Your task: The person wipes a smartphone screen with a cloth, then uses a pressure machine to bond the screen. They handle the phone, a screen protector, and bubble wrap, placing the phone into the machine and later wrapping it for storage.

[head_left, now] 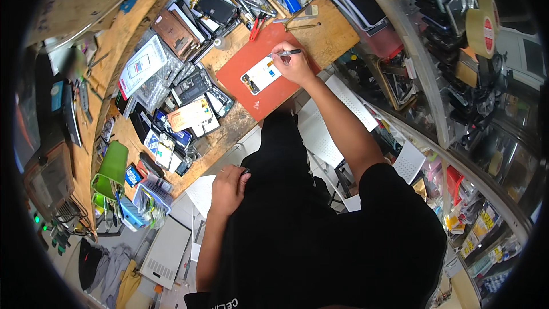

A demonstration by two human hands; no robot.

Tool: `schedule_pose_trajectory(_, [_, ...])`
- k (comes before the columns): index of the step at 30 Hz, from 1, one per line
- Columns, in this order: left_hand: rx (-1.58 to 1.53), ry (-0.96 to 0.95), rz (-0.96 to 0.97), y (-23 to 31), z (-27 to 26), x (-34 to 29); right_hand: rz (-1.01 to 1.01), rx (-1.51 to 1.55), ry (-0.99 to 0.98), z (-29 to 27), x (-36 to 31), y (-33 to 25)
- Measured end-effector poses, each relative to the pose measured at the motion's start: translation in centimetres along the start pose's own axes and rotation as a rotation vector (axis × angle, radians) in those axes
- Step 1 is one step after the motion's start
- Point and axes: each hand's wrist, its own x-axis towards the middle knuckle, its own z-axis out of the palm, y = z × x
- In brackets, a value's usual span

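On the red-orange mat (237, 71) lies a white phone display panel (260, 79), with a dark strip showing circuitry at its lower left end and a small orange patch near its upper right. My right hand (294, 67) rests over that upper end, its fingers pinched round a black pen (289, 52). The pen tip points left, close to the panel; whether it touches is too small to tell. Down by my lap, beside the black clothing, is my left hand (229, 187), fingers curled. Something small and dark shows at its fingertips, too little to name.
Phones and phone parts (194, 88) pile up left of the mat. Red-handled cutters (257, 27) and a small bottle (221, 43) sit beyond it. A green bin (112, 166) stands at the bench's left end. Glass shelving (423, 74) with tape rolls (481, 33) is on the right.
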Motion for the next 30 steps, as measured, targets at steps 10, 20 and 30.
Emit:
schedule_pose_trajectory(10, [-0.011, -0.027, -0.101, -0.6, 0.5, 0.3, -0.2, -0.144, 0.029, 0.0, 0.2, 0.9])
schedule_pose_trajectory(20, [-0.032, -0.016, -0.119, -0.8, 0.1, 0.2, -0.121, -0.091, 0.045, -0.1, 0.1, 1.1])
schedule_pose_trajectory(30, [-0.036, -0.009, -0.133, -1.3, 0.6, -0.3, -0.058, -0.111, 0.095, 0.0, 0.0, 0.8])
